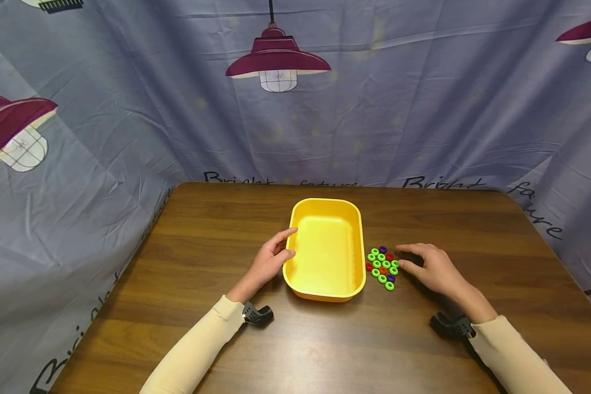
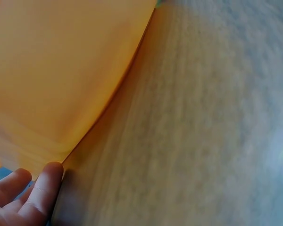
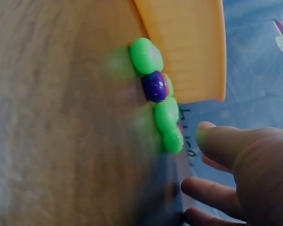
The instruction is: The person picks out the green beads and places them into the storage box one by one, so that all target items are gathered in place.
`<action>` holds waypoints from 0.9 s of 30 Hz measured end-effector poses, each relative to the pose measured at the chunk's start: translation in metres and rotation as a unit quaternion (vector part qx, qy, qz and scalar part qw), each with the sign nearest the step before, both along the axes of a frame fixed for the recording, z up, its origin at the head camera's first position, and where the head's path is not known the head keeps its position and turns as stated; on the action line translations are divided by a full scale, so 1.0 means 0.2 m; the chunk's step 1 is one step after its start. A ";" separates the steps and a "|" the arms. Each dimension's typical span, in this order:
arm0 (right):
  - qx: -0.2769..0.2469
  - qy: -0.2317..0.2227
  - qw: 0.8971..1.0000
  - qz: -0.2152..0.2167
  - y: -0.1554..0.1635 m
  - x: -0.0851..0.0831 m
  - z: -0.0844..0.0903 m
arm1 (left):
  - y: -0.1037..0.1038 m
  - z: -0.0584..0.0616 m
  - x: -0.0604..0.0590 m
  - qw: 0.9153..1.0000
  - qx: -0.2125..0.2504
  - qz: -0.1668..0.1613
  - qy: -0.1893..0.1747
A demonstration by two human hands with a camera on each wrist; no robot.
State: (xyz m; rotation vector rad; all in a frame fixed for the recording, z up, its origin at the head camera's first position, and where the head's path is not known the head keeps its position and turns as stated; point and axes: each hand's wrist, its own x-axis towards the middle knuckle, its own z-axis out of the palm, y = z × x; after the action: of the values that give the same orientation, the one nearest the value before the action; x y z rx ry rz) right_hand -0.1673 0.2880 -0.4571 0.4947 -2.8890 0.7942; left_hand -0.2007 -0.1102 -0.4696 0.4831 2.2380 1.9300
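A yellow plastic tub point(image 1: 359, 241) stands empty in the middle of the wooden table. My left hand point(image 1: 272, 258) rests against its left wall with fingers relaxed; the left wrist view shows the fingertips point(image 2: 42, 188) by the tub's yellow side point(image 2: 61, 70). Right of the tub lies a cluster of small rings point(image 1: 383, 266), green, red and purple. My right hand point(image 1: 430, 267) hovers just right of them, fingers loosely bent, holding nothing. In the right wrist view the rings point(image 3: 158, 89) lie beside the tub point(image 3: 188, 42), with my thumb point(image 3: 226, 143) close by.
The brown wooden table point(image 1: 202, 241) has bare wood to the left, right and front. A grey-blue printed cloth point(image 1: 128, 109) hangs around the table's back and sides. Black wrist camera mounts point(image 1: 257, 314) sit on both forearms.
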 end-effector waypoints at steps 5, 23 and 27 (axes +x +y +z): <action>0.002 0.040 0.999 0.006 0.00 0.00 -0.03 | 0.01 0.00 0.00 1.000 0.004 0.003 0.004; 0.003 0.082 0.997 0.013 -0.03 0.01 -0.09 | 0.01 -0.01 0.00 1.000 0.012 0.007 0.006; 0.005 0.087 0.996 0.008 -0.04 0.01 -0.09 | 0.01 0.00 0.01 1.000 0.010 0.010 0.004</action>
State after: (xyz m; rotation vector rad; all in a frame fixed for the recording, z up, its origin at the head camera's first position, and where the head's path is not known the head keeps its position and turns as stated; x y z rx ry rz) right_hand -0.1653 0.2807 -0.4751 0.5591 -2.7328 0.7023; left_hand -0.1982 -0.1075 -0.4688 0.4737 2.2395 1.9658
